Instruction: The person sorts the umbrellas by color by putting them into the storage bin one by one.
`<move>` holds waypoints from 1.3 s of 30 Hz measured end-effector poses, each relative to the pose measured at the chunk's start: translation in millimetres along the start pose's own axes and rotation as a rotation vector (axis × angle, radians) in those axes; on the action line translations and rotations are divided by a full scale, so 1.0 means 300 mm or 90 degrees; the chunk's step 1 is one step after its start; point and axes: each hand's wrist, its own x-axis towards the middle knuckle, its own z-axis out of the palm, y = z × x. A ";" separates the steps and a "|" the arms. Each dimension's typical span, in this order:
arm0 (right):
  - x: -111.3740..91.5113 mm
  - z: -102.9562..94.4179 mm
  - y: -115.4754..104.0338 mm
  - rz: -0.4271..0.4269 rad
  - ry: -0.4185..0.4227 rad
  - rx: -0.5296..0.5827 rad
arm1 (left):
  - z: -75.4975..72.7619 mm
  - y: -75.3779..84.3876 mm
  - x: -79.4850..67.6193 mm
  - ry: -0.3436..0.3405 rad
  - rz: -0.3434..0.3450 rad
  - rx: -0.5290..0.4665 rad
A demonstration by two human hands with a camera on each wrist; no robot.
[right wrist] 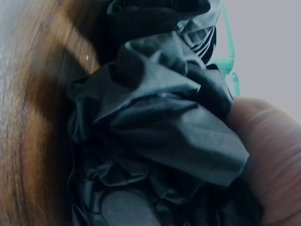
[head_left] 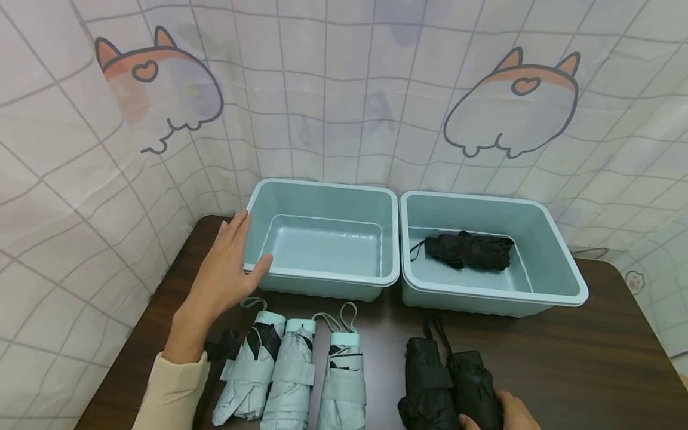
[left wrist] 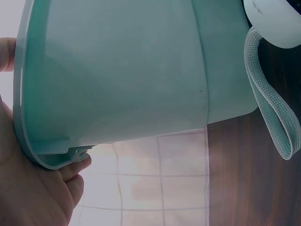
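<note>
My left hand (head_left: 223, 269) rests at the left front corner of the left pale blue-green bin (head_left: 322, 278), its fingers extended along the side and the thumb spread over the front rim. At the bottom right, my right hand (head_left: 516, 413) grips a black folding umbrella (head_left: 473, 388) lying on the table; the right wrist view shows the thumb against its bunched fabric (right wrist: 164, 122). Another black folding umbrella (head_left: 426, 382) lies just left of it. Several light-coloured folding umbrellas, one of them (head_left: 344, 382) nearest the middle, lie in front of the left bin.
A second bin (head_left: 494, 300) stands right of the first, with a black folded umbrella (head_left: 467, 249) inside. Both bins stand on a dark wooden table (head_left: 580, 358) against a grid-patterned curtain (head_left: 344, 89). A dark object (head_left: 223, 345) lies partly hidden near my left wrist.
</note>
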 end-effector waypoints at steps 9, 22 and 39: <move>-0.005 0.006 0.002 0.015 0.028 -0.003 | 0.003 -0.004 -0.003 0.002 0.000 -0.010; -0.015 -0.054 0.029 0.018 0.029 0.031 | -0.002 0.006 -0.006 -0.005 -0.005 -0.018; -0.022 -0.131 0.042 0.050 0.005 0.092 | -0.004 0.003 -0.004 -0.015 -0.010 -0.016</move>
